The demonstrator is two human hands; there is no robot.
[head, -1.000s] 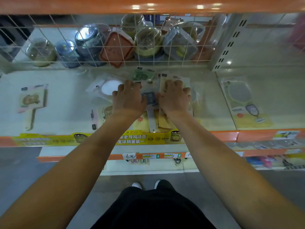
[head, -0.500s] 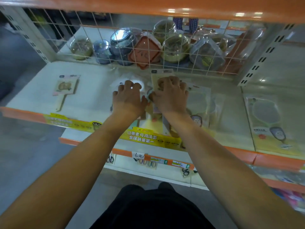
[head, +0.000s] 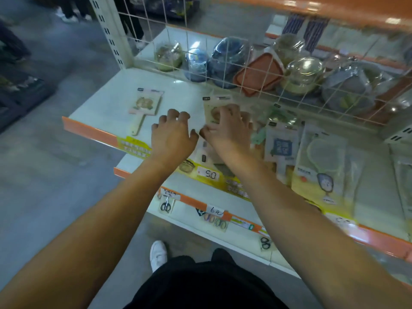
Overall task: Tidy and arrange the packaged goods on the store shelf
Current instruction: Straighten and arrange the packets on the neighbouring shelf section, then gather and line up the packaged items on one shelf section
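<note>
Both your hands were down on the packaged goods at the shelf's middle.

Your left hand (head: pixel 172 136) lay palm-down with fingers loosely curled on the white shelf (head: pixel 107 108); whether it held anything could not be told. Your right hand (head: pixel 227 128) pressed curled fingers onto a beige carded packet (head: pixel 215 103). A pink-handled packet (head: pixel 145 105) lay apart to the left, and a blue-printed packet (head: pixel 281 143) just right.

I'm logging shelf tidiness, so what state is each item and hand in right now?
Left hand: fingers curled, resting on the white shelf.
Right hand: gripping the beige carded packet.
Pink-edged paddle-shaped packet: flat, alone.
Blue-printed packet: overlapping neighbours.
Orange-lidded container: tilted behind the wire grid.
</note>
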